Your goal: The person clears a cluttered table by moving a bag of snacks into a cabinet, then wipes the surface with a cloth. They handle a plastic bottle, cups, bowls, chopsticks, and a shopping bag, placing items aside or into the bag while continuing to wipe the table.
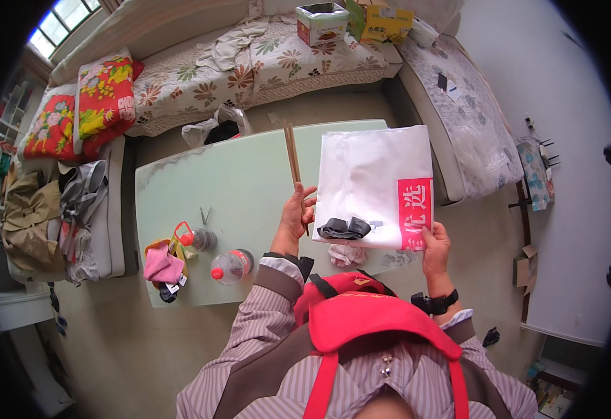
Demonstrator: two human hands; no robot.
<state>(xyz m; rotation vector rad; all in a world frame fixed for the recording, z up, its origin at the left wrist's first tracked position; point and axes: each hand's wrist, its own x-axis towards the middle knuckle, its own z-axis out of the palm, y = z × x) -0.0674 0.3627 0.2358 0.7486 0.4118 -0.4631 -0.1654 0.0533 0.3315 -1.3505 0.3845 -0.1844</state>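
My left hand [296, 212] holds several thin brown sticks [292, 157] upright over the pale green glass table [206, 183]. In my right hand [435, 243] is the lower right corner of a flat white plastic bag [371, 162] with a red printed panel. A folded black strip or piece of plastic [344, 229] lies on the bag's lower left part. Just below the bag, a crumpled pinkish cloth or tissue [347, 254] rests on the table.
On the table's left part are two clear plastic bottles with red caps [232, 266] [196, 239], tweezers or small scissors [205, 216] and a pink cloth [164, 263]. A sofa [221, 78] with cardboard boxes [322, 25] stands beyond. Another couch section [468, 120] is at the right.
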